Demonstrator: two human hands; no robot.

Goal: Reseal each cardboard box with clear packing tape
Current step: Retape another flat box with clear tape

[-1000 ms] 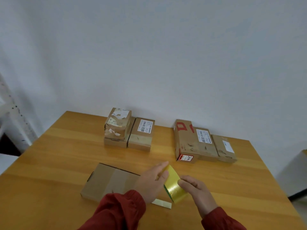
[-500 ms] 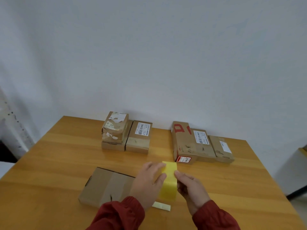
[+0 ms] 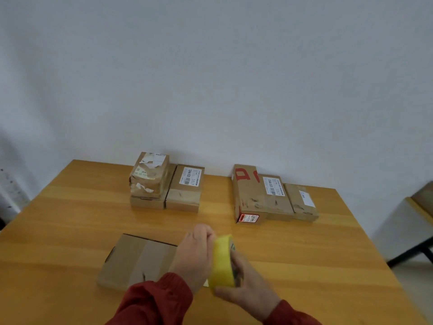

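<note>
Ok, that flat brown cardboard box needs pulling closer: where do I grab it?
Take the flat brown cardboard box by its left short edge, from the left: it lies flat, that edge is bare; the left hand holding the yellow tape roll hides its right end.

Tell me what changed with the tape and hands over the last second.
The tape roll was turned between the hands, its yellow band now facing the camera; the right hand grips it from below, the left hand curls at its top. The flat box and rear boxes stayed put.

Wooden table (image 3: 70,219), white wall (image 3: 210,78) behind
</note>
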